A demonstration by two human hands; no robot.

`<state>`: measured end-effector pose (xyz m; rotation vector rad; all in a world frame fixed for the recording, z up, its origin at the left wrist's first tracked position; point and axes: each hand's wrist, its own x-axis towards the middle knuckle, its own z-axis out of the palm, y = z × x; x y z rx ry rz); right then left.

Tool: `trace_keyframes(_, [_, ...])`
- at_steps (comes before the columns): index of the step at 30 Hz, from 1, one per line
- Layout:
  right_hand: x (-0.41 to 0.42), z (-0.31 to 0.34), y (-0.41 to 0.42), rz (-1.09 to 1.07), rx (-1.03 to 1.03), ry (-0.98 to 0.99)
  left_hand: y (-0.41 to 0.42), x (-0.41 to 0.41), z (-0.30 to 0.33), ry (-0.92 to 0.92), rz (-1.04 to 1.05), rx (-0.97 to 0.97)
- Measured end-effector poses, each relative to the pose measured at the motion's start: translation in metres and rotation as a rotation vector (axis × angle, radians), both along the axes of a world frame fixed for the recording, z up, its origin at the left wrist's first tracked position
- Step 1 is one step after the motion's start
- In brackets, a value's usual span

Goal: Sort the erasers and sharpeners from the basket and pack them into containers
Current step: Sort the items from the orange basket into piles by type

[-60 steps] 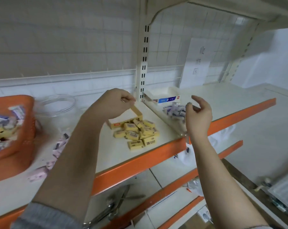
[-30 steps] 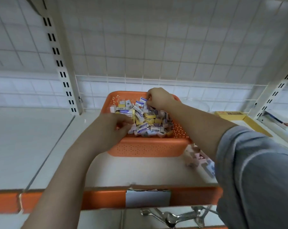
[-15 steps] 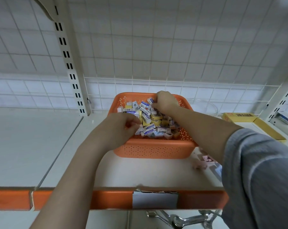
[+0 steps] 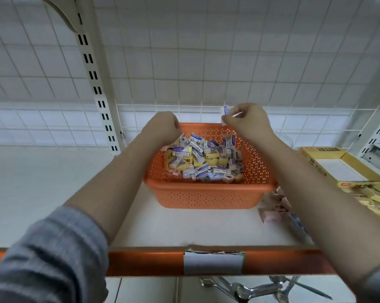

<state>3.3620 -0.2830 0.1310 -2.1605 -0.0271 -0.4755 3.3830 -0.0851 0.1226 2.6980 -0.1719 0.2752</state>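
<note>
White shelf (image 4: 206, 226) w/ orange basket (image 4: 206, 193), yellow box (image 4: 337, 167) rt; left hand (image 4: 163, 127) grip clenched, right hand (image 4: 248, 123) pinching eraser (image 4: 225, 110).

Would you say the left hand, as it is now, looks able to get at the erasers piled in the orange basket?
Probably yes. The left hand hangs over the basket's left rim with the pile of erasers lying uncovered just below it. The right hand, holding a small eraser, is off to the other side.

A white shelf (image 4: 42, 193) with an orange front edge (image 4: 141, 262) backs onto a white wire grid panel (image 4: 206, 62).
</note>
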Motion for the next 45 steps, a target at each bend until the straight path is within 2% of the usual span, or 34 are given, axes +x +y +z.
trace_keyframes(6, [-0.066,-0.016,-0.016,-0.061,0.149,-0.100,-0.012,0.036,-0.013,0.054,0.106,0.177])
trace_keyframes(13, [-0.088,-0.032,-0.019,-0.146,0.195,-0.145,-0.017,0.040,-0.015,0.063,0.188,0.302])
trace_keyframes(18, [-0.087,-0.037,-0.017,-0.175,0.229,-0.156,-0.010,0.027,-0.002,0.040,0.148,0.172])
trace_keyframes(26, [-0.106,-0.035,-0.034,-0.291,0.371,-0.267,-0.029,-0.054,0.005,-0.162,-0.181,-0.307])
trace_keyframes(30, [-0.121,-0.035,-0.061,-0.329,0.383,-0.289,-0.065,-0.087,-0.004,-0.175,-0.271,-0.352])
trace_keyframes(34, [-0.135,-0.046,-0.104,-0.338,0.391,-0.268,-0.117,-0.106,-0.017,-0.220,-0.323,-0.366])
trace_keyframes(38, [-0.154,-0.056,-0.185,-0.398,0.310,-0.254,-0.187,-0.126,-0.029,-0.277,-0.363,-0.355])
trace_keyframes(42, [-0.170,-0.059,-0.303,-0.569,0.176,-0.208,-0.268,-0.153,-0.037,-0.282,-0.352,-0.378])
trace_keyframes(45, [-0.174,-0.060,-0.387,-0.716,0.069,-0.126,-0.325,-0.174,-0.039,-0.191,-0.363,-0.393])
